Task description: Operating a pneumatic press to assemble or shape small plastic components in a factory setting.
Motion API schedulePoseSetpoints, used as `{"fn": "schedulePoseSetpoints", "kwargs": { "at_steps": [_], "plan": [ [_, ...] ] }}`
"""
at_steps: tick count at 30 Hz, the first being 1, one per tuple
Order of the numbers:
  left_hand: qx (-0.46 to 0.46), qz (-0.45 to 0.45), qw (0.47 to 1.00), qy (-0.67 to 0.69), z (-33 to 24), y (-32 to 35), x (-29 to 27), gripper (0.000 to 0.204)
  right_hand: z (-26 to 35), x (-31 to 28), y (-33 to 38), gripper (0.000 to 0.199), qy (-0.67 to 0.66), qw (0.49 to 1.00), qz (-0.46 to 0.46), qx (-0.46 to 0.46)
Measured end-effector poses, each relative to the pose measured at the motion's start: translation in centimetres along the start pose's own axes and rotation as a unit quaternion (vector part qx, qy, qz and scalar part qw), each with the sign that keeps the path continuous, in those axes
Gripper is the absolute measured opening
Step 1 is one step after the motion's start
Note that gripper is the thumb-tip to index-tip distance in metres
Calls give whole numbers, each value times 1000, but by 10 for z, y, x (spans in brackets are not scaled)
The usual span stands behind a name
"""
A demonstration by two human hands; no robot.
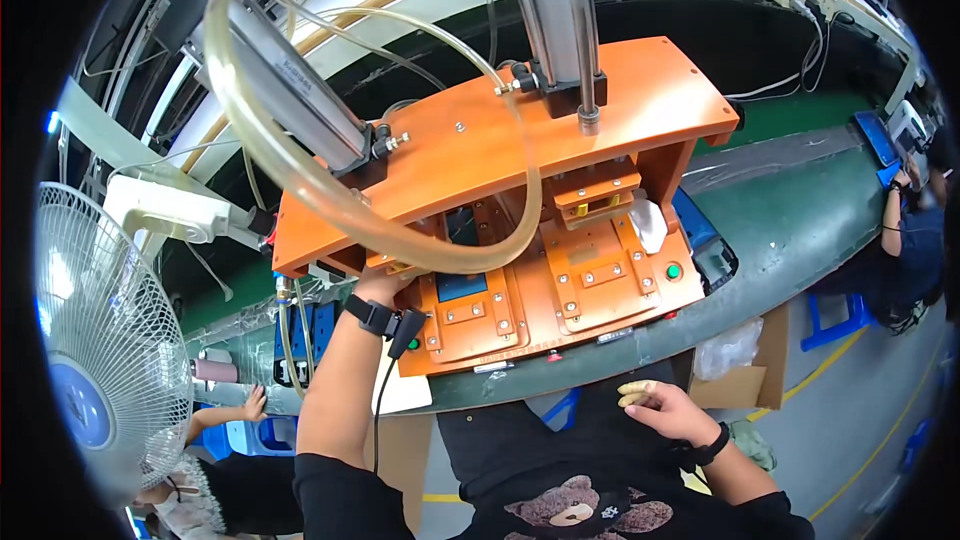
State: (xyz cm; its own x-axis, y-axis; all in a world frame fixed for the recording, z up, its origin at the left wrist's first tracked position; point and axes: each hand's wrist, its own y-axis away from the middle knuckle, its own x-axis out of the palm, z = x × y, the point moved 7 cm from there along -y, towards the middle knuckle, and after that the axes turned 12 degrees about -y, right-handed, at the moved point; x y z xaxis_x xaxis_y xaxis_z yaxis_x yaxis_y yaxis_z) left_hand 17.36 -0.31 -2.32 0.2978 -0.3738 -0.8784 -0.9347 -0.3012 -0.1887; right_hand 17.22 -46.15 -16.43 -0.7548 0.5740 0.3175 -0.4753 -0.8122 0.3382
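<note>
An orange two-station press (460, 145) stands on the green bench in front of me. My left hand (385, 283) reaches under its top plate at the left station; the hose and the plate hide its fingers. Close by, a dark blue flat piece (461, 285) lies in the left fixture (465, 325). The right fixture (603, 275) has an orange block above it, and something white (648, 227) sits beside that block. My right hand (668, 412) hangs in front of the bench edge, fingers loosely bent and apart, with pale yellow covers on the fingertips. I see nothing in it.
A thick clear hose (375, 230) loops before the press, below two metal cylinders (290, 90). A white fan (95, 350) stands at left. Blue trays (310, 340) lie beside the press. A cardboard box (735, 390) holds a clear bag. Other people sit at far right and lower left.
</note>
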Motion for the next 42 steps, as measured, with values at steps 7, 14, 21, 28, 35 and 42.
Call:
{"fn": "schedulePoseSetpoints", "kwargs": {
  "at_steps": [7, 14, 21, 28, 35, 42],
  "plan": [
    [148, -136, 763, -615, -36, 0, -11, 62, 88, -14, 18, 36, -67, 985, 158, 7],
    [47, -13, 977, -209, 30, 35, -12, 39, 224, -173, -74, 33, 1, 986, -26, -164],
    [-20, -74, 990, -116, -94, 117, -38, 33, 228, -251, -285, 38, 428, 857, -103, -268],
    [-198, -108, 973, -56, -111, 256, -1, 25, 237, -189, -334, 37, 352, 883, -149, -272],
    [-237, -189, 952, -49, -115, 295, 23, 27, 245, -216, -303, 35, 287, 914, -151, -243],
    [-191, -238, 951, -42, -80, 309, 28, 15, 261, -404, -262, 33, 265, 909, -250, -201]
  ]
}}
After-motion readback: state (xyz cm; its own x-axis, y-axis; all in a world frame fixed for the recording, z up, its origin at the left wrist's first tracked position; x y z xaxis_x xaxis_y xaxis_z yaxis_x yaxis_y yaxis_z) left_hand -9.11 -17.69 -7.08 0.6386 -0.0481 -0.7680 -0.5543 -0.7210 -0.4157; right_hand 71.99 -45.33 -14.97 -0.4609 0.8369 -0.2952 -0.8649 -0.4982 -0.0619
